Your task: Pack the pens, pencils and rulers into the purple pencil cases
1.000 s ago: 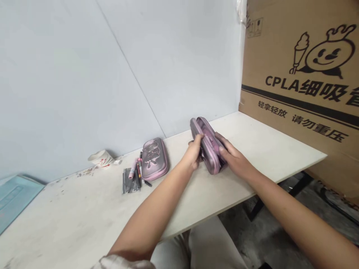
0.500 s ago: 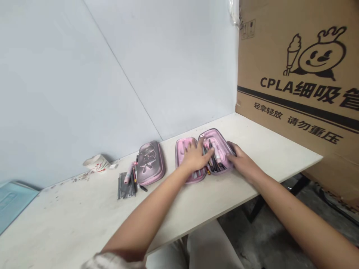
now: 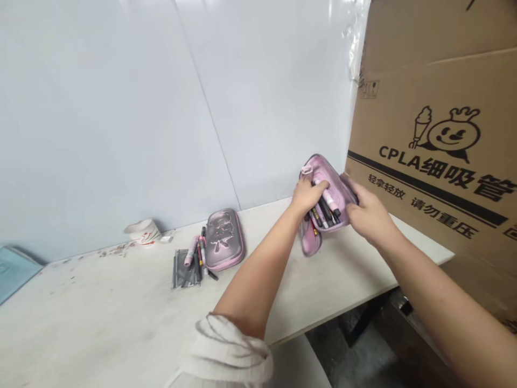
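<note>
I hold an open pink pencil case (image 3: 323, 178) lifted above the white table (image 3: 121, 318), tilted toward me. My right hand (image 3: 369, 215) grips its right side. My left hand (image 3: 307, 195) is at its left side, fingers curled over the pens (image 3: 326, 211) that lie inside. The case's other half (image 3: 310, 242) hangs down below. A second pink pencil case (image 3: 223, 239) lies shut on the table to the left, with several loose pens (image 3: 194, 258) beside it.
A large cardboard box (image 3: 436, 134) with black print stands at the right, close to my right hand. A tipped paper cup (image 3: 143, 231) lies by the wall. A pale blue tray (image 3: 14, 272) is at the far left edge.
The case was shut in both hands, then lay open flat on the table. Now both hands have lifted it open off the table, up and to the right.
</note>
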